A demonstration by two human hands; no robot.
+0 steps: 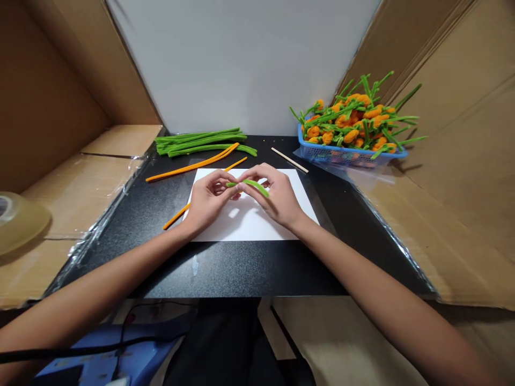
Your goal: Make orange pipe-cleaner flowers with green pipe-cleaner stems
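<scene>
Above a white sheet (257, 228), both hands meet at a short, bent green fuzzy stem (257, 187). My left hand (207, 201) pinches its left end between thumb and fingers. My right hand (279, 195) pinches it near the middle, and the free end curves down to the right across the fingers. The two thumbs are close together, and some fingertips are hidden behind them. An orange fuzzy stem (176, 217) lies partly under my left hand, its far end showing beyond the fingers.
Green stems (197, 142) and folded orange stems (189, 167) lie at the back left. A thin wooden stick (289, 160) is behind the sheet. A blue basket (341, 155) heaped with orange-and-green pieces stands back right. A tape roll (24, 222) sits far left; cardboard flanks the table.
</scene>
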